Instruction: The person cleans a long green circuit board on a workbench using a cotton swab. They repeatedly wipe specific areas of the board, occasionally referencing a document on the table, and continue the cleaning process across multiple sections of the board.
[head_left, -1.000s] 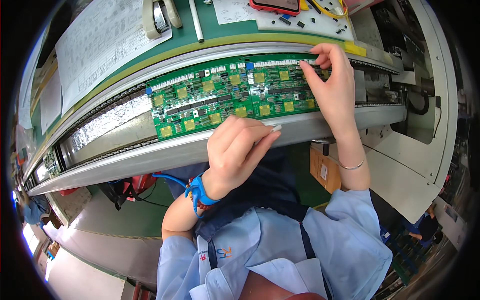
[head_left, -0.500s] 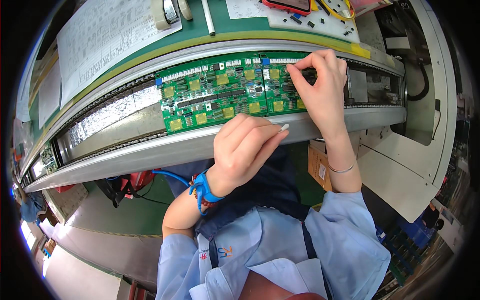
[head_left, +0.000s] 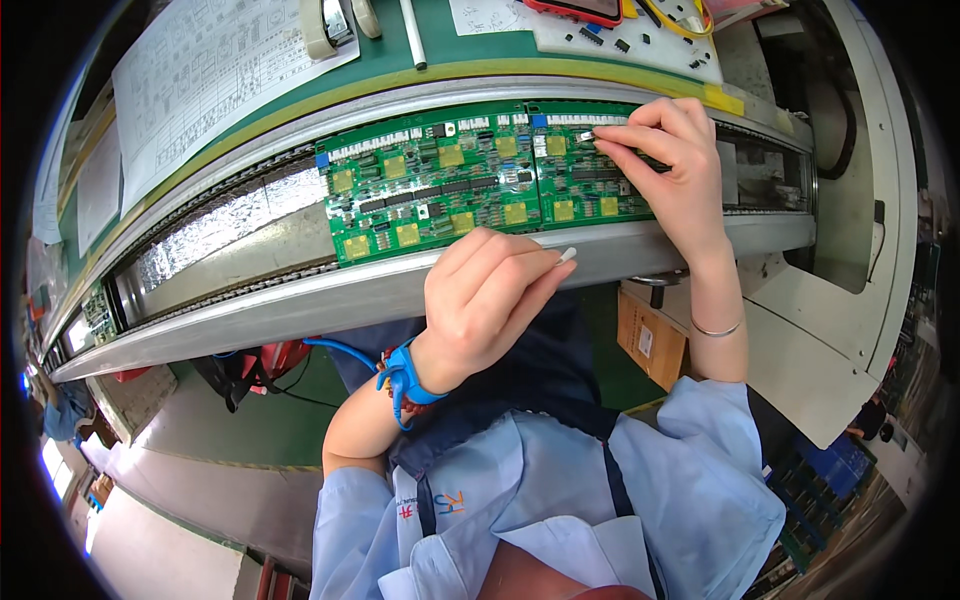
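Note:
Two green circuit boards lie side by side on the rail track: the left board [head_left: 375,222] and the right board [head_left: 555,182]. Both carry white connectors along the far edge, dark chips and yellow squares. Over the right board, my right hand [head_left: 682,165] pinches a small white connector [head_left: 587,137] between thumb and forefinger. My left hand [head_left: 485,300] is closed at the near rail, just below the left board. A small white piece [head_left: 567,255] sticks out from its fingertips; the rest of it is hidden. A blue wrist strap [head_left: 403,376] circles my left wrist.
The metal near rail [head_left: 270,305] runs across in front of me. Beyond the far rail lie printed sheets [head_left: 210,90], a tape roll [head_left: 325,28], a white pen [head_left: 412,35] and loose dark components on a white pad [head_left: 655,58]. A pale machine housing [head_left: 790,340] stands at right.
My right hand has shifted to the right, and the white connector now shows in its fingertips. Both boards sit slightly farther right. My left hand is almost unchanged.

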